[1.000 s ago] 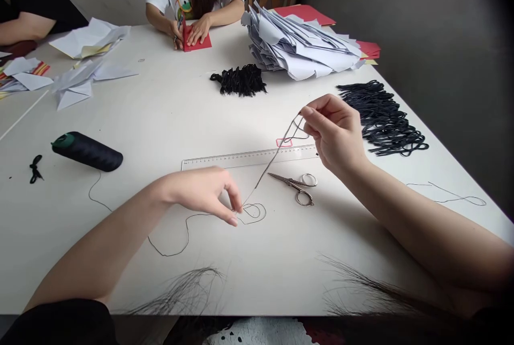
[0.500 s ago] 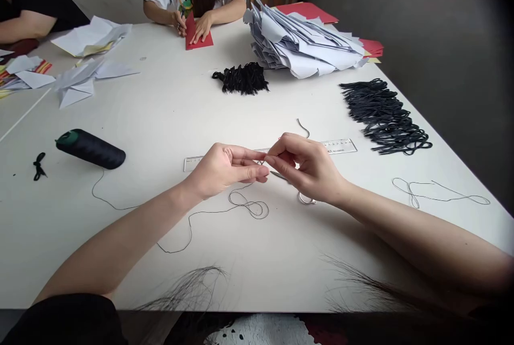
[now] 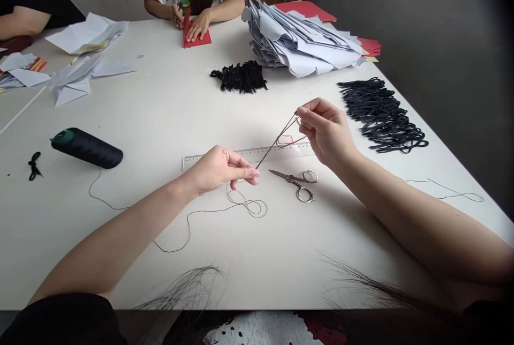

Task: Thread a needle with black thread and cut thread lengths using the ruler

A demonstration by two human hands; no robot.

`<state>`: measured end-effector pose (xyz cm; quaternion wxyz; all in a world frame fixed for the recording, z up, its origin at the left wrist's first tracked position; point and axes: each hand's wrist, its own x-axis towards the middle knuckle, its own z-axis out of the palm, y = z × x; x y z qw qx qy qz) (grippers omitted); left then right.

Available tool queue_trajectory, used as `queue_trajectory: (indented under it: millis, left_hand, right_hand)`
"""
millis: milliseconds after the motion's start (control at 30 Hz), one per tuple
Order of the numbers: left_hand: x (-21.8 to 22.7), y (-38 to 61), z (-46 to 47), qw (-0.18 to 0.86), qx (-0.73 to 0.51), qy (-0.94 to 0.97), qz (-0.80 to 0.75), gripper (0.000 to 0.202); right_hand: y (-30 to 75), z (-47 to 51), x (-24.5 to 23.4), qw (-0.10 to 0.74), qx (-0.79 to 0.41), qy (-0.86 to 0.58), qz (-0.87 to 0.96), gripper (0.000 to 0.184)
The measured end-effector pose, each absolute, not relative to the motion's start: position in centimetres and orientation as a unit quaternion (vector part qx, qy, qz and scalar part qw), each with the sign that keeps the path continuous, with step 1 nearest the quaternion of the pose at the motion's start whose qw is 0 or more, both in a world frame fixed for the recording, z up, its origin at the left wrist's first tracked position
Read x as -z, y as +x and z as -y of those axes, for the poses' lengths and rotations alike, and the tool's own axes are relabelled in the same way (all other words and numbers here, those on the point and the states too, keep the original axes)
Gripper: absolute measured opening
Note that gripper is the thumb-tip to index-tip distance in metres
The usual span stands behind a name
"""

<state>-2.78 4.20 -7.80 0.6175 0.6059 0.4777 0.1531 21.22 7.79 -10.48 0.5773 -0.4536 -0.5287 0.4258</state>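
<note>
A dark cord (image 3: 268,151) is stretched slantwise between my two hands. My left hand (image 3: 225,172) pinches its lower end between thumb and fingers. Higher and to the right, my right hand (image 3: 324,125) pinches the upper end, and part of the cord loops beside its fingers. Beneath the hands lies a clear ruler (image 3: 196,162). Small metal scissors (image 3: 295,179) rest on the table below my right hand, blades slightly apart. A thin black thread (image 3: 188,230) curls on the table below my left hand and leads toward a black thread spool (image 3: 86,148) lying on its side.
Black cord bundles lie at the back middle (image 3: 241,77) and in a row at the right (image 3: 381,114). Behind them is a tall stack of white paper (image 3: 301,39). A person opposite handles red paper (image 3: 201,38). Folded white papers (image 3: 86,34) lie at the left.
My right hand has moved up and away from my left, drawing the cord out between them. The scissors, partly covered before, are now in full view.
</note>
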Motion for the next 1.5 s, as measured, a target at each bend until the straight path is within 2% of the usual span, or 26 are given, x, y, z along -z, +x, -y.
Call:
queue_trajectory:
  millis: [333, 533, 733, 800, 867, 967, 1000, 1067, 1167, 1233, 1500]
  left_hand:
    - [8.1, -3.0, -4.6, 0.643, -0.127, 0.608, -0.447, 0.024]
    - [8.5, -3.1, -4.9, 0.678, -0.12, 0.577, -0.439, 0.014]
    - [8.8, -3.1, -5.0, 0.724, -0.116, 0.526, -0.43, 0.019]
    - [8.4, -3.3, -5.0, 0.694, -0.086, 0.566, -0.437, 0.021]
    - [7.8, -3.4, -4.9, 0.603, -0.089, 0.644, -0.463, 0.019]
    - [6.9, -3.2, -4.2, 0.422, -0.226, 0.717, -0.507, 0.033]
    - [6.7, -3.0, -3.9, 0.4, -0.275, 0.713, -0.506, 0.034]
    - [6.7, -2.5, -3.3, 0.445, -0.327, 0.681, -0.481, 0.032]
    - [7.0, -1.9, -2.5, 0.592, -0.312, 0.614, -0.419, 0.037]
    - [7.4, -1.7, -2.3, 0.641, -0.302, 0.582, -0.4, 0.037]
    - [7.2, -2.0, -3.2, 0.602, -0.276, 0.594, -0.457, 0.024]
  right_hand:
    - [21.1, -7.7, 10.4, 0.595, -0.458, -0.444, 0.489, 0.023]
    - [20.9, -7.5, 10.4, 0.592, -0.462, -0.44, 0.493, 0.019]
    - [21.0, -7.6, 10.7, 0.592, -0.43, -0.442, 0.518, 0.017]
    - [21.2, -7.5, 10.4, 0.592, -0.399, -0.441, 0.545, 0.018]
    - [21.2, -6.9, 9.6, 0.567, -0.354, -0.438, 0.601, 0.019]
    - [20.8, -5.4, 7.9, 0.468, -0.275, -0.418, 0.728, 0.015]
    - [20.6, -4.8, 7.4, 0.431, -0.248, -0.404, 0.768, 0.014]
    - [20.1, -3.6, 6.7, 0.381, -0.197, -0.362, 0.828, 0.012]
    - [19.4, -2.4, 6.7, 0.352, -0.146, -0.302, 0.874, 0.014]
    - [19.2, -2.1, 6.9, 0.342, -0.127, -0.283, 0.887, 0.015]
    - [20.0, -2.7, 5.9, 0.346, -0.128, -0.321, 0.872, 0.014]
